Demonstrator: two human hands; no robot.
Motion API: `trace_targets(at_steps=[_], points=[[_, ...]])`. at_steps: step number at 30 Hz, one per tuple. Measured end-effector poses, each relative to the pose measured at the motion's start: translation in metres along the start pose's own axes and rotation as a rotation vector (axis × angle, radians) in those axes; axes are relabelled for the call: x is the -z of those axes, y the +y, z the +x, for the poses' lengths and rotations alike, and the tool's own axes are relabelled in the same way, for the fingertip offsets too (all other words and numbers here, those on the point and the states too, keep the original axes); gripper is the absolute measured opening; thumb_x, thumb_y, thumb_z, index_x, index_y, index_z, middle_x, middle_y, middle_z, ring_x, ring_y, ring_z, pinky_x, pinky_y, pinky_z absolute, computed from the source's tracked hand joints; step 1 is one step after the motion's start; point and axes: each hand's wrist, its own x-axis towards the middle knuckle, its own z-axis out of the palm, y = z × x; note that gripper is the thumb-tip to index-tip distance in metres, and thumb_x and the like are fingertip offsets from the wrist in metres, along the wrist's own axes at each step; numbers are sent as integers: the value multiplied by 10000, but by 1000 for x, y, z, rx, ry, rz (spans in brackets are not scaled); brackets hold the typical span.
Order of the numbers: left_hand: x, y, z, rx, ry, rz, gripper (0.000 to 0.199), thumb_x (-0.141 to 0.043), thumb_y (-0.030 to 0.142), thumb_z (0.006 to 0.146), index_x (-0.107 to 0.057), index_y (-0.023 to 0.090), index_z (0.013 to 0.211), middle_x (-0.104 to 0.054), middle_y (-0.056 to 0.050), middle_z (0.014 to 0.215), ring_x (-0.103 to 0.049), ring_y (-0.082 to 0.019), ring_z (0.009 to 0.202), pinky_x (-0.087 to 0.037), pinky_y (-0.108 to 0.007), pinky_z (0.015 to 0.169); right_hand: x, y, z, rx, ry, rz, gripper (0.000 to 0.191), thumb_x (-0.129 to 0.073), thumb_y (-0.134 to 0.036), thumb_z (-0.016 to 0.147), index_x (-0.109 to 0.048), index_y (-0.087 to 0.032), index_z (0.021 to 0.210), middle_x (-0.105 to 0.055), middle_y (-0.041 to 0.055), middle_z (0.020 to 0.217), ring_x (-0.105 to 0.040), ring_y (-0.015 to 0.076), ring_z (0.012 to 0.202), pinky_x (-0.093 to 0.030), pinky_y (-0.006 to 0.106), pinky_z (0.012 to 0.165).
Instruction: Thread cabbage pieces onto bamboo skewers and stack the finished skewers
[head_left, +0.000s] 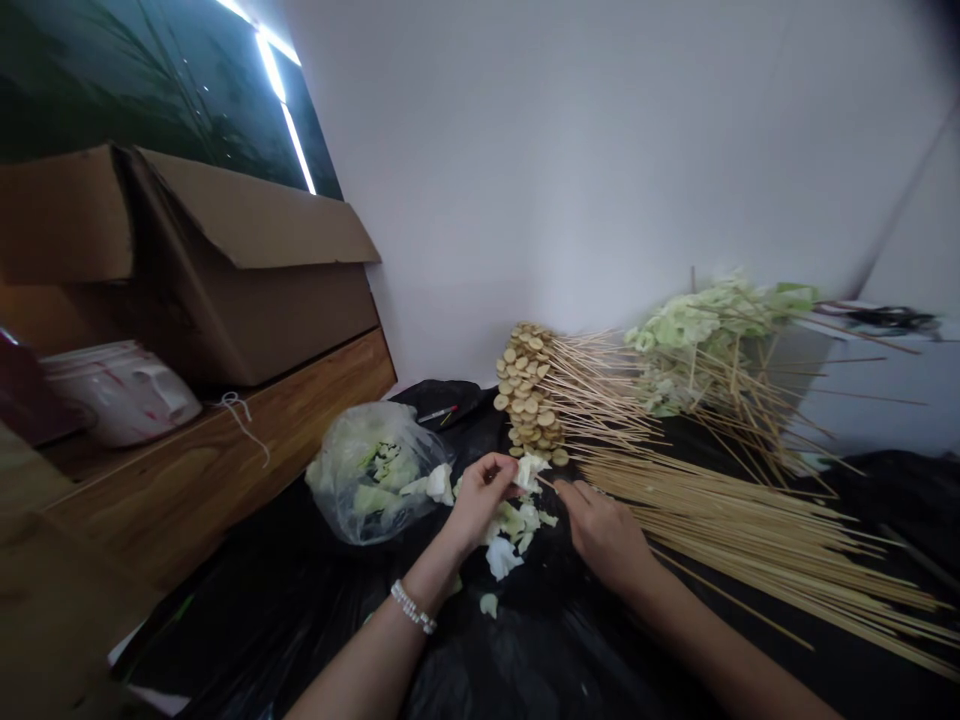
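One pale leaf [531,470], just below the middle, is pinched in my left hand [480,497]; my right hand [606,532] pinches a stick [547,483].

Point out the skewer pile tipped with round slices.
The slice-tipped pile, left of the leafy pile; the long pile beside the right hand looks bare.

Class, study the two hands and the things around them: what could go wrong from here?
1. The skewer in the right hand points toward the left hand, so a slip might prick a finger.
2. The pale leaf in the left hand looks crumpled and might tear.
3. The bare skewers lie loosely beside the right hand; a knock could scatter them.
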Motion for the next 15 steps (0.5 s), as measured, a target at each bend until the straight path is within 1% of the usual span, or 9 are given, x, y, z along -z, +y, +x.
trace_targets(at_steps=[4, 7, 13, 15], points=[[1, 2, 0, 82, 28, -101, 380, -761, 480, 657, -611, 159, 796, -615, 0, 754, -601, -118, 693, -534, -262, 693, -5, 4, -1, 76, 113, 23, 382, -411, -50, 849, -582, -153, 1174, -641, 48, 882, -621, 150, 744, -443, 251, 648], [1, 2, 1, 84, 24, -107, 384, -764, 477, 655, -616, 157, 808, -633, -11, 761, -607, -121, 691, -530, -260, 683, -8, 4, -1, 101, 158, 32, 393, -398, -39, 836, -588, -142, 1164, -648, 61, 903, -620, 147, 745, -450, 245, 653], [1, 1, 1, 26, -8, -3, 369, -807, 386, 620, -659, 136, 848, -666, -34, 798, -603, -114, 695, -505, -227, 675, -9, 4, -1, 94, 154, 27, 376, -401, -48, 849, -601, -149, 1151, -650, 55, 882, -614, 141, 728, -443, 233, 645], [1, 1, 1, 25, -18, 0, 361, -791, 391, 643, -668, 138, 870, -668, -37, 812, -602, -114, 705, -500, -223, 671, -7, 5, 0, 92, 157, 34, 369, -397, -58, 865, -599, -148, 1160, -647, 54, 877, -609, 138, 728, -441, 230, 648]])
